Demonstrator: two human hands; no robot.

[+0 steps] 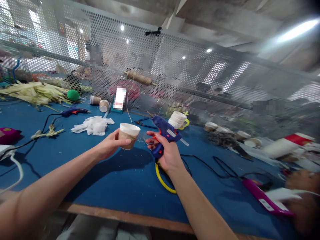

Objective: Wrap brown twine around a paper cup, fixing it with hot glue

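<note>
My left hand point(111, 144) is closed around a small paper cup point(129, 135), its white rim bare and its lower part wrapped in brown twine. The cup is held slightly tilted above the blue table point(105, 190). A strand of twine point(128, 103) runs down from a spool point(138, 77) on the mesh to behind the cup. My right hand point(168, 151) grips the handle of a blue glue gun point(163, 130), whose nozzle points up and to the left. A small red light glows on its body. Cup and glue gun are apart.
Behind the glue gun stand stacked white cups point(177, 119) and pliers point(145, 123). Left lie crumpled white cloth point(93, 125), a second glue gun point(75, 111), twine-wrapped cups point(103, 106) and pale husks point(35, 91). A purple power strip point(267, 198) and black cables lie right. Perforated mesh point(165, 60) borders the back.
</note>
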